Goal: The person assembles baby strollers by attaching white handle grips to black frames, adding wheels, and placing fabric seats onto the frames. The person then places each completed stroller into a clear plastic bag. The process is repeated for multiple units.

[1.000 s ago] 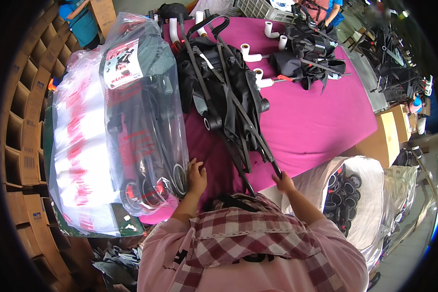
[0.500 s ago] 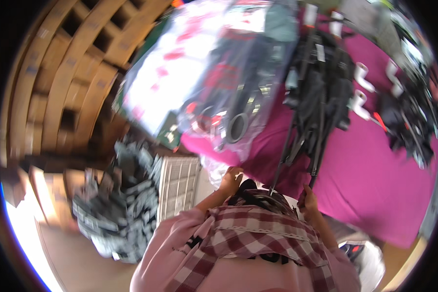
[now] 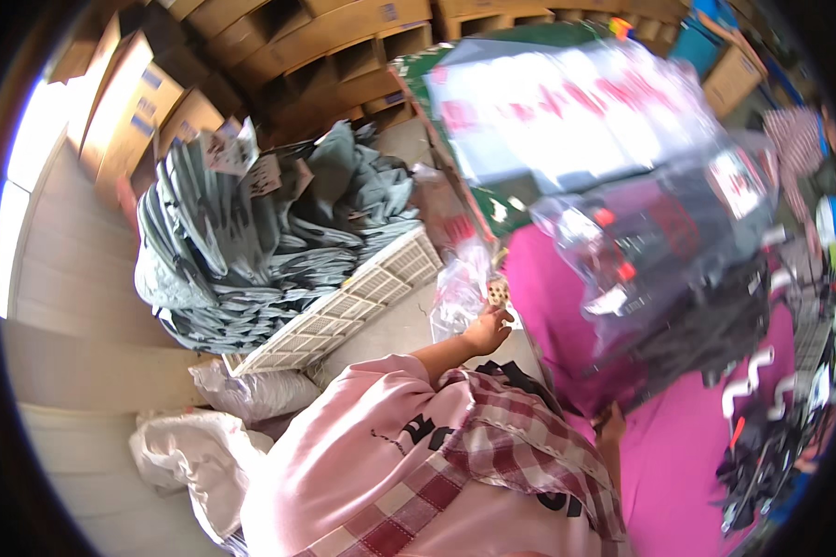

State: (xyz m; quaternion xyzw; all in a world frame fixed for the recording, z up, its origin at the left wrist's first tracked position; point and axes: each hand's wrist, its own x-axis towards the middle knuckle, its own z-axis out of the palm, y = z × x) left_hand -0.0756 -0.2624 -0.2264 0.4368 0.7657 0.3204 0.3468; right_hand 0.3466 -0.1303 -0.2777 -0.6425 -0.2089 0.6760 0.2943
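My left hand (image 3: 489, 331) is in front of my body by the magenta cloth's left edge, its fingers loosely bent and apart. Just beyond its fingertips shows a small beige piece with dark dots (image 3: 498, 292); whether they touch I cannot tell. Lower right, my right hand (image 3: 609, 425) is closed at the near edge of a pile of black straps and fabric (image 3: 701, 339), apparently gripping a black strap. That pile lies on the magenta cloth (image 3: 553, 320). Beyond it are clear plastic bags with dark goods (image 3: 659, 232).
A cream plastic crate (image 3: 344, 311) beside a heap of grey-green fabric pieces (image 3: 269, 232) stands at left. White sacks (image 3: 195, 464) lie below it. Cardboard boxes (image 3: 334, 46) line the back. White curved pieces (image 3: 745, 382) lie at right. Other people (image 3: 711, 32) are at far right.
My view has turned left, so the table has swung to the right and the crate and fabric heap show more fully. Both hands remain near the cloth's edge.
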